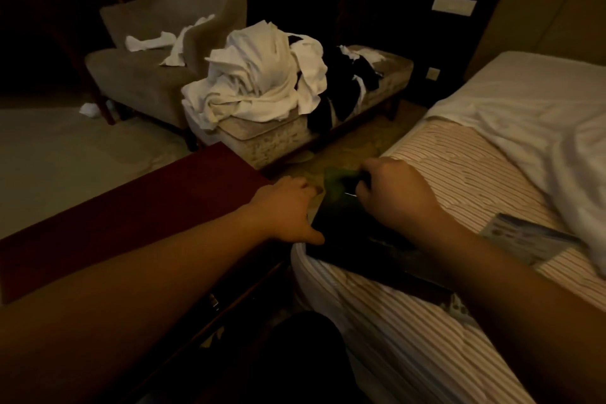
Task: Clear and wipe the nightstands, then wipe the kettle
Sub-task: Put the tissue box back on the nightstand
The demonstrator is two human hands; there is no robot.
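The dark red nightstand top [137, 207] runs across the left, bare where visible. My left hand [288, 210] is at its right end, fingers curled on the edge of a dark flat item [354, 239] lying on the mattress corner. My right hand [393, 193] grips a green cloth [337, 184] together with a small dark object, above the gap between nightstand and bed. The room is dim, so what the dark item is cannot be told. No kettle is in view.
A bed with a striped mattress [475, 180] and a rumpled white sheet [541, 115] fills the right, with a printed card [524, 239] on it. A bench piled with white linen [262, 75] and an armchair [164, 52] stand behind.
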